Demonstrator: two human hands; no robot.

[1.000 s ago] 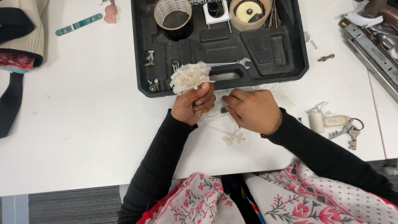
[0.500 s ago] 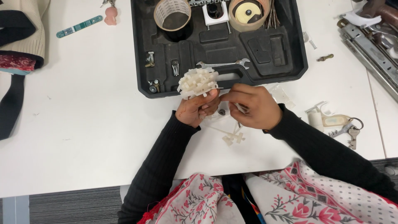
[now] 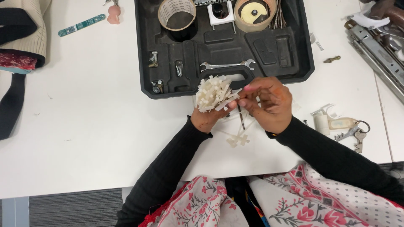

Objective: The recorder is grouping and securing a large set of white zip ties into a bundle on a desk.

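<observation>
Off-white bundle of cable ties [image 3: 213, 93], square heads fanned upward, left hand [image 3: 209, 116] fingers gripping it, right hand [image 3: 269, 104] fingers pinching one tie.

The left hand [image 3: 208, 117] has raised the bundle of white cable ties [image 3: 213, 93] slightly toward the black tool case [image 3: 168, 84].

Both arms: long black sleeves, close-fitting, plain knit, no cuffs w/ buttons or markings. Sleeve ends sit at the wrists, so left hand [image 3: 207, 118] and right hand [image 3: 269, 105] are bare (no gloves, no watch visible). Nail on one right finger appears pink. Lower body/lap: light fabric garment w/ printed pattern, i.e. red-pink flowers, dark green stems, plus small dark dots on the right portion. Red trim visible at the left edge of the fabric.
</observation>
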